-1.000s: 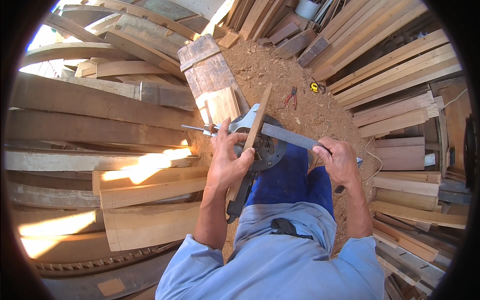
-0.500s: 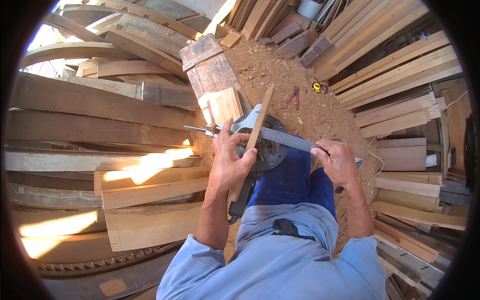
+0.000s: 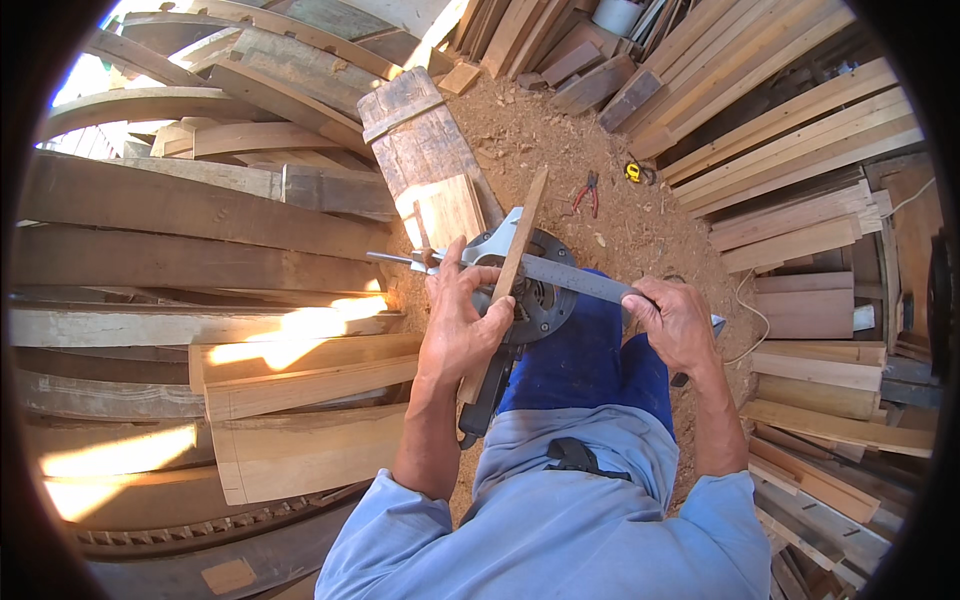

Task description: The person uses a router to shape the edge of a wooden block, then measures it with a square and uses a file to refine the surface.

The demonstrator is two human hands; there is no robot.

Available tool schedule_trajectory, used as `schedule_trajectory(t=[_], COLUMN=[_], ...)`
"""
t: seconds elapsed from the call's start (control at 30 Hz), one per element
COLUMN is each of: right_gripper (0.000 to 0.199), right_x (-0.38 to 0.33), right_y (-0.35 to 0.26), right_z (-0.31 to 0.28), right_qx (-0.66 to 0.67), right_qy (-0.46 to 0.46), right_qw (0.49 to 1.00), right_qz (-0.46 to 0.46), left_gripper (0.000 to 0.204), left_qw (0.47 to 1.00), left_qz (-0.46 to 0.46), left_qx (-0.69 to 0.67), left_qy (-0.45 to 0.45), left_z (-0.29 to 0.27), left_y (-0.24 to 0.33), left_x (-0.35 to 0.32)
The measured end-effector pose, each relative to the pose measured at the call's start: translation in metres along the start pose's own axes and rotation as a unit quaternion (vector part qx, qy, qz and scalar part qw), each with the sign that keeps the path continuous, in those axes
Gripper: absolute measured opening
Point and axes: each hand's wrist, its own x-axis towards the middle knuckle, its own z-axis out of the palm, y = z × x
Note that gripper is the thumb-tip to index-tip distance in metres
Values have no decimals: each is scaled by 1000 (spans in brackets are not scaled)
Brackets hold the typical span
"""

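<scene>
My left hand (image 3: 462, 325) is closed around a narrow wooden strip (image 3: 522, 232), thumb pressed to its side and fingers reaching across it. The strip slants over a power tool with a dark round base (image 3: 545, 298) lying by my lap; its kind is hard to tell. A long flat steel rule (image 3: 580, 279) crosses the strip and the tool at an angle. My right hand (image 3: 675, 322) grips the rule's right end between thumb and fingers. Beyond my left fingers a thin metal rod (image 3: 388, 258) sticks out to the left.
Stacked boards and curved timbers (image 3: 180, 255) fill the left side. A worn plank (image 3: 418, 130) lies ahead on the sawdust floor (image 3: 530, 130). Red-handled pliers (image 3: 587, 195) and a yellow tape measure (image 3: 634, 173) rest there. More lumber (image 3: 790, 225) is piled on the right.
</scene>
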Motion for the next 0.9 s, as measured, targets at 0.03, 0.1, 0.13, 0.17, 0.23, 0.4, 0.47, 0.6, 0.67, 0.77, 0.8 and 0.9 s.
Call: schedule_trajectory(t=[0.03, 0.1, 0.13, 0.17, 0.23, 0.4, 0.47, 0.6, 0.67, 0.77, 0.8, 0.9], right_gripper=[30, 31, 31, 31, 31, 32, 32, 31, 31, 31, 31, 31], right_x=[0, 1, 1, 1, 1, 2, 2, 3, 3, 3, 3, 3], right_y=[0, 0, 1, 1, 1, 0, 0, 2, 2, 2, 1, 2], right_z=[0, 0, 0, 0, 0, 0, 1, 2, 1, 1, 1, 2], right_qx=[0, -5, -7, -10, -16, -13, -15, -30, -33, -27, -24, -19], right_qy=[3, 4, 4, 5, 5, 11, 17, 29, 27, 25, 23, 18], right_qw=[1000, 1000, 1000, 1000, 1000, 1000, 1000, 999, 999, 999, 999, 999], right_qz=[0, -3, -5, -7, -13, -15, -18, -20, -20, -21, -20, -21], left_gripper=[35, 36, 36, 36, 36, 36, 36, 37, 38, 38, 37, 37], left_qw=[1000, 1000, 1000, 1000, 1000, 1000, 1000, 1000, 1000, 1000, 1000, 1000], left_qz=[0, 0, -1, -3, 0, -1, -3, 3, 6, 8, 8, 8], left_qx=[5, 17, 15, 14, 15, 11, 11, 19, 22, 25, 26, 28], left_qy=[2, 7, 7, 8, 8, 14, 13, 9, 9, 7, 7, 10], left_z=[0, 1, 1, 1, 1, 1, 1, 0, 0, 0, 0, 0], left_y=[-1, -2, -2, -1, -1, -2, -1, -3, -4, -4, -4, -3], left_x=[0, -1, -1, -1, -1, -1, -1, 0, 0, 0, 0, 0])
